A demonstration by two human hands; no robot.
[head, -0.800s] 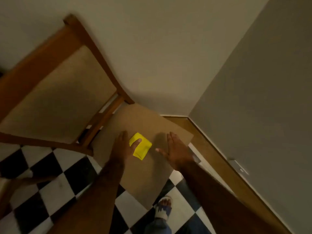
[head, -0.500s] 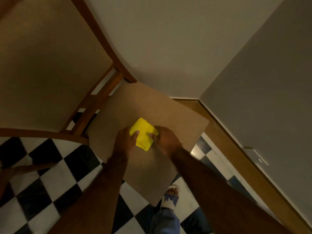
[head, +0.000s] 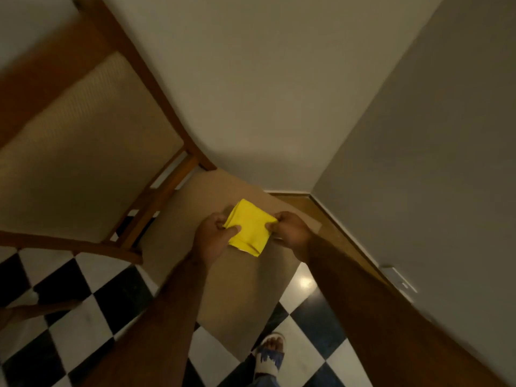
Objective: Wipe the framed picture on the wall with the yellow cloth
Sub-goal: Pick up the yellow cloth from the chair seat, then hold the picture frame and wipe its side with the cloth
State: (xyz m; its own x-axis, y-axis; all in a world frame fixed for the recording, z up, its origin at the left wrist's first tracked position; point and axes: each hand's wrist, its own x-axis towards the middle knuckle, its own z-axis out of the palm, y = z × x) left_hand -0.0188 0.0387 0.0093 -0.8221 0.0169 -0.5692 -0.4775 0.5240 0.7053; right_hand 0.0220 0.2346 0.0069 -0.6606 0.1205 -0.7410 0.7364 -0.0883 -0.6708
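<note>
- Head view, walls (head: 279, 93): two plain walls are seen meeting in a corner; no framed picture is shown anywhere in view, so its place cannot be told. Risk, as judged: time may be lost, or the wrong surface wiped, if the picture is sought while the gaze is kept downward.
- Chair (head: 83, 152): a wooden frame with a beige padded back, standing at the left, close beside the beige seat panel (head: 245, 289) that lies below the hands. Risk, as judged: the frame or the chequered floor (head: 69, 331) could be knocked or slipped on when the body is turned toward the wall, the light being dim.
- Forearms: both are extended forward and downward from the lower edge, converging toward the middle of the view.
- Yellow cloth (head: 249, 227): folded into a small square, held above the seat panel between the two hands. Risk, as judged: the fold may fall open or the cloth may be dropped when one hand is released, since only the edges are pinched.
- Left hand (head: 213, 237): closed on the cloth's left edge, thumb laid on top, fingers curled beneath.
- Right hand (head: 291, 229): closed on the cloth's right edge, thumb and fingertips pinched together, knuckles turned upward.
- Sandalled foot (head: 269, 350): planted on the floor, near the panel's lower corner.
</note>
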